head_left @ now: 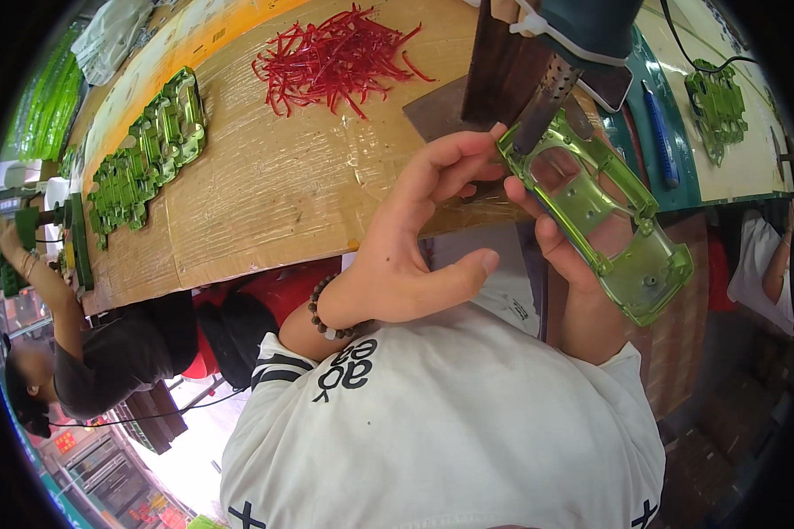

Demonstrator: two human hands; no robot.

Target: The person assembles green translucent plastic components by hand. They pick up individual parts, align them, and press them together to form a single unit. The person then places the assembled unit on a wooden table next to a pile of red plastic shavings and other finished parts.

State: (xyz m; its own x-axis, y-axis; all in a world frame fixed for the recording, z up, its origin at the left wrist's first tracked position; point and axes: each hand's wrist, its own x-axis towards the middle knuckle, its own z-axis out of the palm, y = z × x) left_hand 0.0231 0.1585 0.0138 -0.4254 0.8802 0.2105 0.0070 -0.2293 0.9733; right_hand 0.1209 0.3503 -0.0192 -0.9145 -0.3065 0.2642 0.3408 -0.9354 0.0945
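Note:
My right hand (573, 260) holds a translucent green plastic car body shell (591, 207), its fingers curled under the near-left side. The shell is tilted, one end lying right under the perforated metal nozzle (547, 104) of what looks like a hot air gun (591, 26). Just left of that end is my left hand (415, 238), with a beaded bracelet at the wrist. Its thumb stretches out, apart from the bent fingers, and no object shows in it. The index fingertip is close to the shell's edge; whether they touch I cannot tell.
A heap of thin red plastic strips (335, 57) lies on the cardboard-covered table (265, 185). Several green shells (150, 150) sit at the left, more green parts (719, 106) at the right. A blue cutter knife (662, 132) rests beside a phone (610, 86). Another person (123, 353) works at far left.

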